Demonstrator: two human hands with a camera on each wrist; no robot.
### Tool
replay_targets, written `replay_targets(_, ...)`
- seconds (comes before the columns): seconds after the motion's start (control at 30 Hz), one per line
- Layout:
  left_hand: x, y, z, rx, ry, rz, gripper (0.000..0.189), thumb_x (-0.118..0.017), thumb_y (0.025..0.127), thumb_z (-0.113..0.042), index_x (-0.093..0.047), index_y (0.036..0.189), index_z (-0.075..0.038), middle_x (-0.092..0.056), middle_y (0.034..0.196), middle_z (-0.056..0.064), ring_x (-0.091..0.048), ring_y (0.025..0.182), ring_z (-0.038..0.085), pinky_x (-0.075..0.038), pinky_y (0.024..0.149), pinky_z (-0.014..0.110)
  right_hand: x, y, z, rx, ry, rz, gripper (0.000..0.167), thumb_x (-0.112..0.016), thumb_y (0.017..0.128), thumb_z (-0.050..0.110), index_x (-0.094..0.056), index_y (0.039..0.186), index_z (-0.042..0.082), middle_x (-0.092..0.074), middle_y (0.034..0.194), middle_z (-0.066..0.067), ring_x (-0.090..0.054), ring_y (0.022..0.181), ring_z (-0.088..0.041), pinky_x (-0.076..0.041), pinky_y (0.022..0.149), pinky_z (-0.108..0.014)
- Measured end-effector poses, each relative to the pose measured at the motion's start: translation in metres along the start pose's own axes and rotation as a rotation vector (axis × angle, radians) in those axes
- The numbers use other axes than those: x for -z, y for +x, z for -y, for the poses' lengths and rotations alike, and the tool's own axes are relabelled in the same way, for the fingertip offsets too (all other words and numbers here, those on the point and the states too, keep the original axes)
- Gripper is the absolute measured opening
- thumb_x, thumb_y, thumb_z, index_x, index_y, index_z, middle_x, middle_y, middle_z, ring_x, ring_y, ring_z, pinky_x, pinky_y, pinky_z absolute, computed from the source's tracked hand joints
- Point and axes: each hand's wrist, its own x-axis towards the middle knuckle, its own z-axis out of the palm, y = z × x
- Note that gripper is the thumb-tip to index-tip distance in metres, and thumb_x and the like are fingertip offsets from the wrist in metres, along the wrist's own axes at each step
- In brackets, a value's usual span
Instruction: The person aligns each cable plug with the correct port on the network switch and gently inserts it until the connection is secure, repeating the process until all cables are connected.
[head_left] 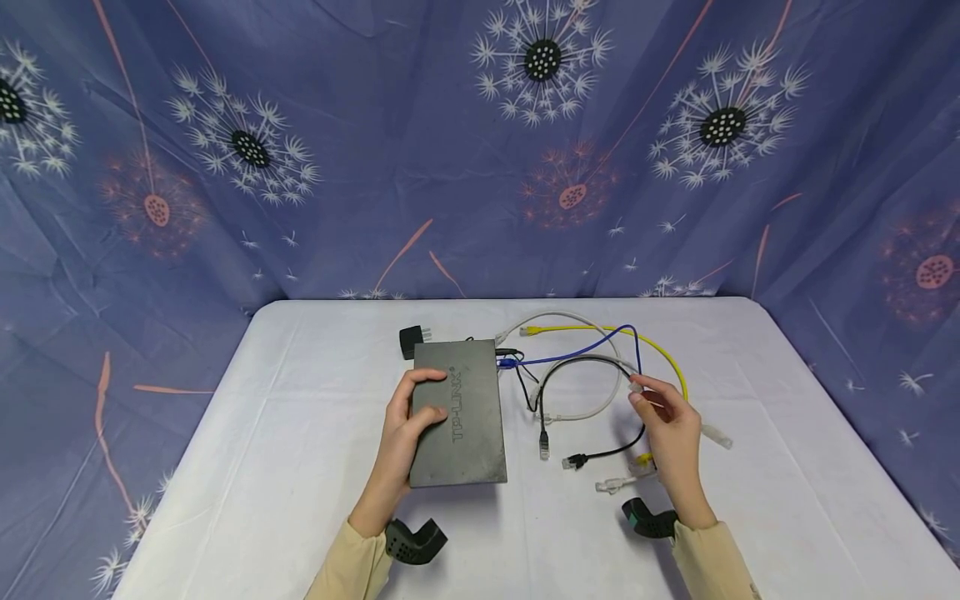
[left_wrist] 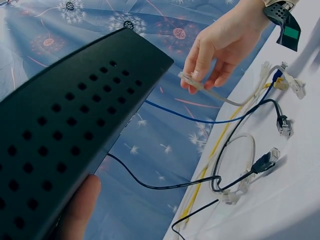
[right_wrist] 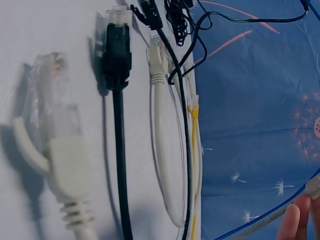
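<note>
My left hand [head_left: 397, 437] grips a dark TP-LINK network switch [head_left: 480, 425] by its left side, thumb on the top face. The left wrist view shows its vented side [left_wrist: 85, 110] raised above the table. A blue network cable [head_left: 558, 358] and a thin black power cord [left_wrist: 150, 185] run from its right side. With thumb and fingers, my right hand [head_left: 672, 433] pinches the clear plug of a light grey network cable [left_wrist: 192, 81], held up to the right of the switch.
Several cables lie on the white table [head_left: 300, 467]: a yellow one [head_left: 663, 350], black ones with a plug [head_left: 544, 446] facing front, and pale ones with a plug [head_left: 611, 485]. A black power adapter [head_left: 411, 340] sits behind the switch. A patterned curtain [head_left: 420, 167] surrounds the table.
</note>
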Motion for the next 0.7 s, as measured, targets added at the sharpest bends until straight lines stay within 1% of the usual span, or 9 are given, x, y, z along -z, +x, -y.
replay_targets(0.03, 0.000, 0.000, 0.000, 0.000, -0.001, 0.000, 0.044, -0.054, 0.078, 0.002, -0.056, 0.121, -0.010, -0.049, 0.120, 0.010, -0.045, 0.104, 0.028, -0.033, 0.086, 0.041, -0.001, 0.000, 0.004, 0.012, 0.009, -0.001, 0.020, -0.061, 0.084, -0.014, -0.066, 0.104, -0.011, -0.067, 0.103, -0.015, -0.060, 0.084, -0.010, -0.046, 0.073, -0.017)
replay_targets(0.1, 0.000, 0.000, 0.000, 0.002, -0.003, 0.000, 0.044, -0.054, 0.079, 0.002, -0.056, 0.121, -0.010, -0.049, 0.120, 0.010, -0.045, 0.104, 0.028, -0.033, 0.086, 0.041, -0.001, 0.000, 0.004, 0.033, 0.030, -0.003, 0.020, -0.061, 0.084, -0.014, -0.068, 0.102, -0.010, -0.068, 0.102, -0.014, -0.060, 0.083, -0.010, -0.046, 0.072, -0.017)
replay_targets(0.2, 0.000, 0.000, 0.000, 0.005, -0.008, 0.001, 0.044, -0.054, 0.079, 0.001, -0.056, 0.121, -0.010, -0.049, 0.120, 0.011, -0.045, 0.104, 0.029, -0.034, 0.086, 0.041, -0.001, 0.002, -0.001, 0.055, 0.076, -0.001, 0.019, -0.061, 0.084, -0.015, -0.068, 0.102, -0.010, -0.069, 0.101, -0.013, -0.059, 0.085, -0.011, -0.046, 0.071, -0.017)
replay_targets(0.3, 0.000, -0.001, 0.000, 0.011, -0.010, 0.002, 0.044, -0.054, 0.079, 0.001, -0.056, 0.121, -0.010, -0.049, 0.119, 0.011, -0.045, 0.103, 0.029, -0.035, 0.085, 0.040, 0.000, 0.003, -0.008, 0.070, 0.120, 0.016, 0.020, -0.061, 0.084, -0.015, -0.066, 0.103, -0.013, -0.070, 0.101, -0.009, -0.059, 0.085, -0.011, -0.046, 0.071, -0.017)
replay_targets(0.4, 0.000, -0.001, 0.000, 0.014, -0.010, 0.003, 0.044, -0.054, 0.079, 0.001, -0.057, 0.121, -0.011, -0.049, 0.118, 0.011, -0.045, 0.103, 0.029, -0.035, 0.084, 0.040, 0.000, 0.003, -0.011, 0.081, 0.176, 0.053, 0.021, -0.060, 0.085, -0.015, -0.063, 0.105, -0.016, -0.070, 0.101, -0.005, -0.061, 0.086, -0.011, -0.047, 0.071, -0.018)
replay_targets(0.47, 0.000, -0.001, -0.001, 0.012, -0.009, 0.003, 0.044, -0.055, 0.079, 0.001, -0.057, 0.121, -0.010, -0.049, 0.118, 0.011, -0.045, 0.103, 0.029, -0.035, 0.085, 0.040, -0.001, 0.002, -0.009, 0.091, 0.215, 0.081, 0.022, -0.059, 0.085, -0.014, -0.062, 0.107, -0.017, -0.070, 0.102, -0.003, -0.063, 0.088, -0.012, -0.048, 0.072, -0.018)
replay_targets(0.6, 0.000, -0.001, -0.001, 0.009, -0.002, 0.001, 0.044, -0.055, 0.079, 0.001, -0.057, 0.121, -0.011, -0.049, 0.120, 0.011, -0.045, 0.104, 0.029, -0.034, 0.085, 0.041, -0.005, 0.000, -0.003, 0.115, 0.288, 0.138, 0.022, -0.058, 0.087, -0.013, -0.061, 0.108, -0.017, -0.070, 0.103, -0.004, -0.064, 0.096, -0.014, -0.049, 0.076, -0.019)
replay_targets(0.7, 0.000, -0.002, -0.001, 0.007, 0.003, 0.002, 0.044, -0.054, 0.079, 0.001, -0.056, 0.121, -0.011, -0.049, 0.121, 0.011, -0.044, 0.105, 0.028, -0.033, 0.087, 0.042, -0.008, -0.001, 0.002, 0.132, 0.338, 0.179, 0.021, -0.057, 0.087, -0.014, -0.061, 0.107, -0.017, -0.070, 0.103, -0.005, -0.065, 0.097, -0.015, -0.049, 0.079, -0.020)
